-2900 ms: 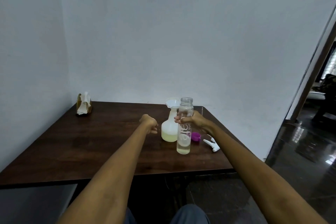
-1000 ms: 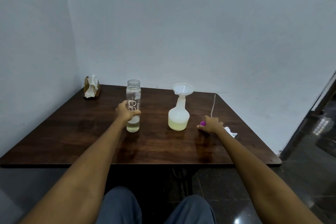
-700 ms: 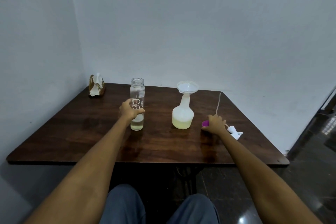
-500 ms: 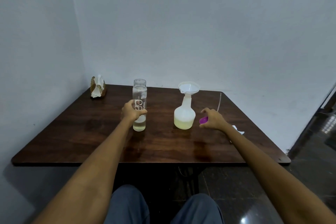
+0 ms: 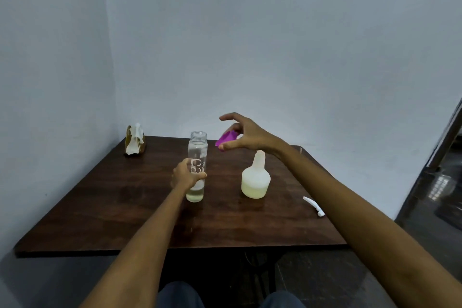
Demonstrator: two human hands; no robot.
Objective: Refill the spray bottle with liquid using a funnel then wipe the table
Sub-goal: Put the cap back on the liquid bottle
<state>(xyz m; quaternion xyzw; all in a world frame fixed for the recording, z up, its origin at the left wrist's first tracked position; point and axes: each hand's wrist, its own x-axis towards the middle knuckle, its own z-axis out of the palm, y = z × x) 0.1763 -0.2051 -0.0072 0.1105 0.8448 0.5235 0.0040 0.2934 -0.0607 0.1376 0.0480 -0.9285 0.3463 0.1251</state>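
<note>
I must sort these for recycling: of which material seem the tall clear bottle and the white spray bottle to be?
The tall clear bottle: probably glass, possibly hard clear plastic; fully transparent, glossy, with printed white lettering. The white spray bottle: likely soft plastic, matte and milky; the yellowish liquid shows only dimly through its wall.

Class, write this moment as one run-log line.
left hand: grips clear bottle | right hand: holds purple cap near bottle mouth | spray bottle: uncapped

On the table (image 5: 112, 220), the bottle (image 5: 197, 170) stands left of the sprayer (image 5: 255, 182). The nozzle (image 5: 313, 206) lies to the right, the napkin holder (image 5: 135, 144) at the far-left corner. The cap (image 5: 226, 138) is above, between the bottles.
</note>
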